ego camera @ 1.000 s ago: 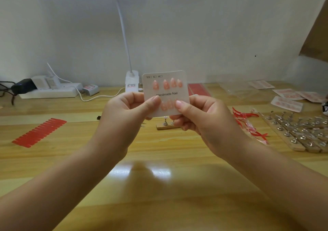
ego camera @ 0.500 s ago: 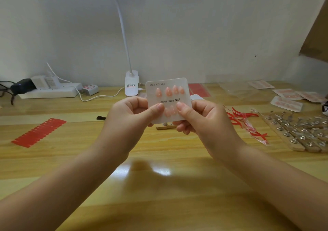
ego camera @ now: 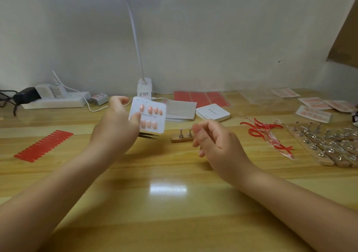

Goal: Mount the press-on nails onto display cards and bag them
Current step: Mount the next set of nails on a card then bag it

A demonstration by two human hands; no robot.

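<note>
Seven pink nails [ego camera: 148,116] on card [ego camera: 147,117], held above desk [ego camera: 174,193] centre-left; left hand [ego camera: 116,127] fingers pinch card edge, face up for checking. Right hand [ego camera: 215,141] free, fingers loosely curled, empty, likely heading for bags [ego camera: 257,98] far right.

Both arms are bare all the way up, with no sleeves showing. The left hand [ego camera: 114,133] and right hand [ego camera: 217,145] have short, plain nails.

display card [ego camera: 148,114] left of right hand [ego camera: 217,143] | tweezers [ego camera: 149,135] below card | table [ego camera: 174,203] beneath
</note>
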